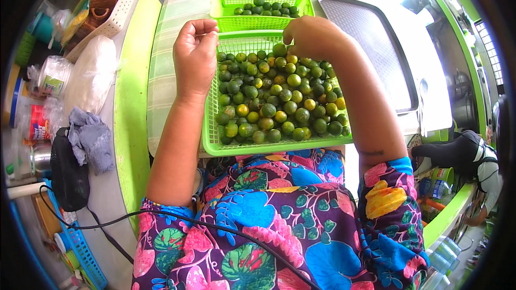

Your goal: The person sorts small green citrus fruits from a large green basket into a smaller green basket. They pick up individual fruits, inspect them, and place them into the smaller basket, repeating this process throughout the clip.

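Observation:
A large green plastic basket [242, 151] in front of me holds many small round citrus fruits [285, 96], mostly green with some yellowing. Over its far right part, my right hand [316, 39] reaches down with bent fingers. A green fruit [279, 50] lies right at those fingertips; whether they grip it is unclear. My left hand [196, 54] is curled beside the far left rim, with no fruit showing in it. Just beyond stands a smaller green basket [225, 22] with several dark green fruits [266, 7] inside.
A grey metal tray [369, 44] lies right of the baskets, with a spoon [422, 104] near its edge. On the left are a grey cloth [90, 139] and plastic bags [92, 72]. A black cable [181, 218] crosses my lap. Another person [485, 165] is at the right.

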`<action>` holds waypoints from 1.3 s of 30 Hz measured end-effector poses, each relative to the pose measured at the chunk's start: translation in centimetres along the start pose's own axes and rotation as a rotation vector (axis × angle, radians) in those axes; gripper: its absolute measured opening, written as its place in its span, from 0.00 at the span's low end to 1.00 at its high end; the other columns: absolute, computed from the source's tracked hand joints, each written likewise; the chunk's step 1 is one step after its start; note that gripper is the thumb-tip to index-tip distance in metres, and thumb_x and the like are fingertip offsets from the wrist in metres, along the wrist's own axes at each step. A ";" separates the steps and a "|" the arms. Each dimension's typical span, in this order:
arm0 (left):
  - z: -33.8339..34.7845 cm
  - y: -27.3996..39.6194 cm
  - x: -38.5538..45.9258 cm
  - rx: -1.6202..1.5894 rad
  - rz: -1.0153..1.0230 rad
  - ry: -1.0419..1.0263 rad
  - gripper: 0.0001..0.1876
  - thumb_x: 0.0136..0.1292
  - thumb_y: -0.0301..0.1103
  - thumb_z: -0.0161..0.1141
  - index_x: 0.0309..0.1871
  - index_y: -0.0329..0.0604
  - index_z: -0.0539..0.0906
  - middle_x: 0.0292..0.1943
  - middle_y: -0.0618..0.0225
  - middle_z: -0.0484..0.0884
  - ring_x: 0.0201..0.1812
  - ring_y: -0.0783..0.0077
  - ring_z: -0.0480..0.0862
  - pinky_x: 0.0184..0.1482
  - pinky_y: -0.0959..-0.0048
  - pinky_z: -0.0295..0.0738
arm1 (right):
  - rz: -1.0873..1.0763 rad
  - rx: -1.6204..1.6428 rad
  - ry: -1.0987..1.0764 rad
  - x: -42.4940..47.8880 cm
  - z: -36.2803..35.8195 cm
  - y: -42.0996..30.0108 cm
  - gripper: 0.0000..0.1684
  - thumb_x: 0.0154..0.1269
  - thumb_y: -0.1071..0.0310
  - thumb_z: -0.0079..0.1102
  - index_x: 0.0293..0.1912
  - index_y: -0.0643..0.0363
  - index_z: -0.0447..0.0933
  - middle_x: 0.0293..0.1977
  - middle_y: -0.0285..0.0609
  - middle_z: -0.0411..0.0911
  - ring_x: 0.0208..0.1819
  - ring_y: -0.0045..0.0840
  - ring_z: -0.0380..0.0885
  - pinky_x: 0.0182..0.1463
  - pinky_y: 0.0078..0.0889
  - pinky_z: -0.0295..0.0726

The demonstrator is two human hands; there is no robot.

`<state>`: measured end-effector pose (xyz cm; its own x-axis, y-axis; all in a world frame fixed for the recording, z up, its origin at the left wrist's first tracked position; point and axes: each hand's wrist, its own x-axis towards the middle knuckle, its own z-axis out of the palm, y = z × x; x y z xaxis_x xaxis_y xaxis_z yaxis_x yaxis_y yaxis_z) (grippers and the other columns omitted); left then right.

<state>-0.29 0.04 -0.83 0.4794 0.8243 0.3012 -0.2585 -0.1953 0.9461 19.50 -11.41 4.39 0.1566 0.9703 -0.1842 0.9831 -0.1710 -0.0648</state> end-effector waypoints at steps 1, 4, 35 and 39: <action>0.0 -0.1 0.1 -0.018 -0.002 -0.008 0.08 0.62 0.24 0.52 0.43 0.38 0.78 0.38 0.71 0.79 0.32 0.83 0.72 0.35 0.84 0.68 | 0.036 -0.024 -0.011 0.0 0.3 -0.2 0.17 0.56 0.54 0.64 0.38 0.58 0.82 0.32 0.44 0.83 0.35 0.39 0.82 0.42 0.38 0.80; 0.0 0.0 -0.1 0.024 -0.008 -0.010 0.07 0.62 0.23 0.52 0.43 0.37 0.77 0.37 0.71 0.78 0.32 0.84 0.72 0.35 0.84 0.68 | 0.153 -0.087 -0.073 0.8 0.3 -3.0 0.21 0.58 0.51 0.64 0.38 0.61 0.81 0.37 0.45 0.83 0.41 0.36 0.82 0.45 0.37 0.82; 0.2 0.2 -0.1 0.099 0.011 -0.021 0.04 0.61 0.23 0.56 0.39 0.36 0.78 0.31 0.74 0.78 0.28 0.87 0.71 0.34 0.84 0.70 | -0.389 1.769 -0.145 2.3 2.6 0.9 0.18 0.68 0.74 0.53 0.57 0.61 0.68 0.46 0.46 0.77 0.37 0.16 0.76 0.36 0.15 0.78; 0.2 0.2 -0.2 0.101 0.012 -0.025 0.04 0.61 0.23 0.56 0.39 0.36 0.78 0.31 0.74 0.78 0.28 0.86 0.71 0.33 0.83 0.70 | 0.068 1.250 0.459 3.7 2.3 1.8 0.23 0.66 0.67 0.60 0.56 0.67 0.70 0.44 0.45 0.78 0.35 0.14 0.76 0.36 0.15 0.78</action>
<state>-0.24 -0.24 -0.66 0.4982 0.8082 0.3139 -0.1793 -0.2582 0.9493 21.61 -8.55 1.36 0.4617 0.8807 0.1055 0.2638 -0.0228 -0.9643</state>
